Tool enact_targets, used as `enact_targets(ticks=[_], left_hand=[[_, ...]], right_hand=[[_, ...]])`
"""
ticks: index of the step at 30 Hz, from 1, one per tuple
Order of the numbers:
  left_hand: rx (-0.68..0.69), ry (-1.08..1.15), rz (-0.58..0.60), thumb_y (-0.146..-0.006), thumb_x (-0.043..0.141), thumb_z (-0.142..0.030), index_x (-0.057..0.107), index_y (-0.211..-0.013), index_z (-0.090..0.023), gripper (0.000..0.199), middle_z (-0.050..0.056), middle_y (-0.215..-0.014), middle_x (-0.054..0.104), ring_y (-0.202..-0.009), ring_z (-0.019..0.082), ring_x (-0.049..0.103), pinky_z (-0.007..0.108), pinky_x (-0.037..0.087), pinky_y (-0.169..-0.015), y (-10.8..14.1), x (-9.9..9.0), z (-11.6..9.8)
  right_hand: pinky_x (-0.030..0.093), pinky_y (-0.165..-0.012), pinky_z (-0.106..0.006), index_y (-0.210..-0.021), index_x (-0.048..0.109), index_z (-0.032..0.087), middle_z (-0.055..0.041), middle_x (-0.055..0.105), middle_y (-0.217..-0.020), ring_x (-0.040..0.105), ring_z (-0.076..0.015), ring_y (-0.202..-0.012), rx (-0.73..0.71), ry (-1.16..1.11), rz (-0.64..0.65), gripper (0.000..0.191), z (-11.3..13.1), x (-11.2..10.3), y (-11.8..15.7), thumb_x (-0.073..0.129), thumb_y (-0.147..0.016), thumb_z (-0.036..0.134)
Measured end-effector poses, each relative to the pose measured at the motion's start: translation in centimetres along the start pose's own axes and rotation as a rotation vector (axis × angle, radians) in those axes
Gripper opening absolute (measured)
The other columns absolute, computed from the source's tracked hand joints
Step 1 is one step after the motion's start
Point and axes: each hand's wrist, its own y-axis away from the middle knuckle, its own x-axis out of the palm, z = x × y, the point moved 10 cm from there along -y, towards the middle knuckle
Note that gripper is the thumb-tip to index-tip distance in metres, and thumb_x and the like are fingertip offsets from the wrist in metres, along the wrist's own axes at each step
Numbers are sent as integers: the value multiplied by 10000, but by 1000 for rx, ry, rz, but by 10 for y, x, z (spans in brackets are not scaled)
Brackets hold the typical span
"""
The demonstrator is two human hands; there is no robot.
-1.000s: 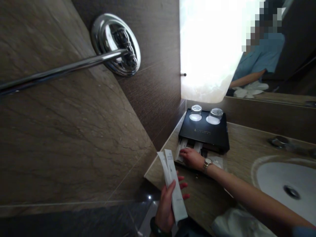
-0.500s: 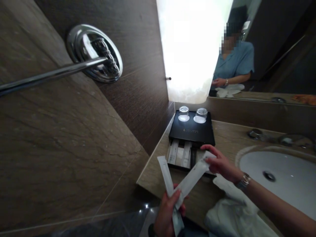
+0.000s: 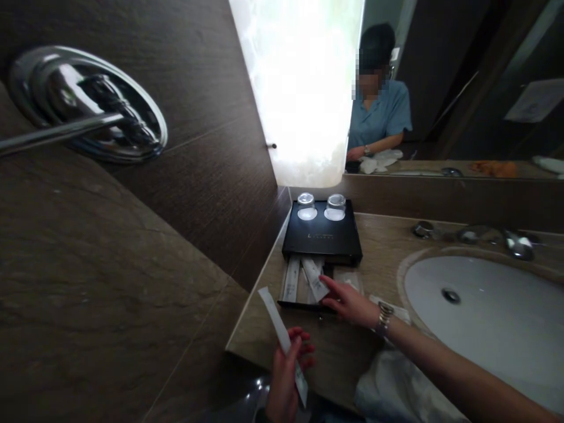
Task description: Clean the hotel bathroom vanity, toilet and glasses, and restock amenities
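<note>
Since the earlier frame, right hand (image 3: 350,302) laid its sachet (image 3: 315,279) lengthwise into tray (image 3: 304,304), fingers open; left hand (image 3: 284,376), lower centre, grips another sachet (image 3: 282,341).

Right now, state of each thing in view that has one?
Drawer: pulled open under the black box.
Glasses: two, upside down on the box.
Sachet in drawer: lying askew across the others, right hand on its end.
Sachet in left hand: gripped, tilted up; left hand closed round it.
Wall light: on.
Sink: dry-looking, tap not running.
Cloth: crumpled at the counter edge.
</note>
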Motion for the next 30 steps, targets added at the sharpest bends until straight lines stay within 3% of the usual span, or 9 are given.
enact_targets(ticks=[3,6,11,15,19,21,23,26,30], left_hand=[[-27,-39,0,-597,888,-446,628,-1040,-155,591,80,-969,712,-783,194,686,288,558,-618,2,-3,17],[-22,-74,4,-609,877,-468,640,-1035,-153,580,97,-970,716,-795,210,689,300,558,-623,-1,-8,24],[30,-56,-69,-576,886,-504,665,-1004,-156,594,102,-976,720,-804,220,694,301,561,-622,-10,-23,21],[-5,16,44,-621,887,-421,671,-1069,-158,563,125,-1202,683,-1057,247,679,316,570,-853,-19,6,23],[-55,63,122,-761,794,-261,610,-1087,-126,398,142,-1091,724,-1010,247,709,363,555,-935,-27,49,29],[-73,64,112,-809,725,-185,581,-1013,-116,259,123,-925,742,-879,235,734,376,571,-893,-31,63,27],[-66,66,136,-842,667,-147,561,-954,-120,156,108,-849,738,-834,228,738,378,576,-874,-35,76,19],[-30,39,196,-866,611,-114,538,-892,-125,78,108,-823,725,-826,220,738,382,572,-873,-47,97,1],[63,-116,223,-894,515,-74,509,-898,-134,61,111,-853,701,-795,208,735,381,570,-830,-81,131,-26]], right_hand=[[496,-743,-300,-1352,565,170,-143,737,-1001,696,-251,-891,-102,517,38,432,23,5,-20,566,-926,239],[472,-701,-276,-1068,710,197,-122,750,-968,706,-256,-894,-136,747,106,199,30,19,-42,575,-926,229],[465,-810,-312,-944,713,184,-93,746,-930,685,-226,-920,-194,728,116,175,40,39,-48,544,-945,230],[436,-944,-399,-1077,690,218,-73,721,-1061,625,-220,-995,-367,498,-8,216,49,16,17,508,-962,227],[425,-1042,-480,-1249,640,275,-108,626,-1302,544,-268,-1197,-247,473,-343,313,-6,-31,119,487,-981,325],[433,-1062,-524,-1408,529,294,-122,510,-1455,444,-317,-1342,-163,561,-409,494,-44,-29,164,579,-928,402],[461,-1052,-538,-1502,414,310,-114,396,-1549,353,-337,-1423,-133,616,-358,661,-74,-9,189,629,-887,422],[448,-1091,-528,-1437,501,311,-104,414,-1540,356,-299,-1432,-100,569,-330,518,-100,9,193,560,-922,320],[394,-1138,-540,-1299,604,235,-122,468,-1487,400,-264,-1398,-37,450,-439,409,-121,-17,157,462,-917,201]])
